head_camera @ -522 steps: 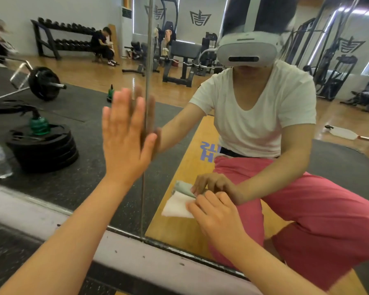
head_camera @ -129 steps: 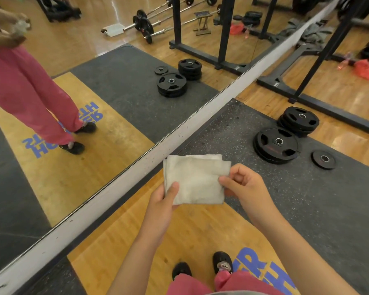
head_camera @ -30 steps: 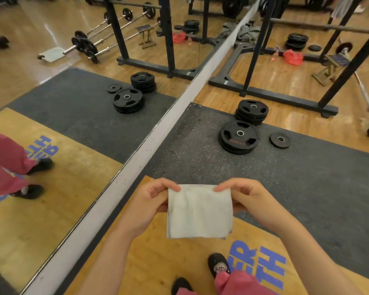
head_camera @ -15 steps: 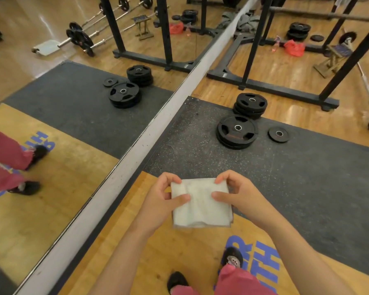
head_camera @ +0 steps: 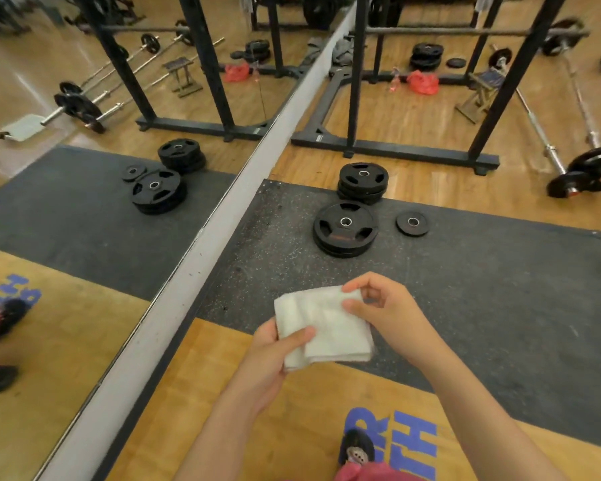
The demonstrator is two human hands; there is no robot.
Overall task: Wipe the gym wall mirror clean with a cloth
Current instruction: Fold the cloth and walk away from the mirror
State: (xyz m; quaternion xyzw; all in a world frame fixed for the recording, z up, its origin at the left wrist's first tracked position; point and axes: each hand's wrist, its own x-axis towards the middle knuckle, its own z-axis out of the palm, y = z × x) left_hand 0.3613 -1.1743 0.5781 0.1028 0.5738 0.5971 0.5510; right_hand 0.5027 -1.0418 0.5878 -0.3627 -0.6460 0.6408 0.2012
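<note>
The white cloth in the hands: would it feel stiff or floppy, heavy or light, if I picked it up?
Probably floppy: the cloth is folded over itself and rumples between the hands. Likely light, since the right hand holds a corner with only a fingertip pinch. Its towel-like surface should not slip easily from the left hand.
</note>
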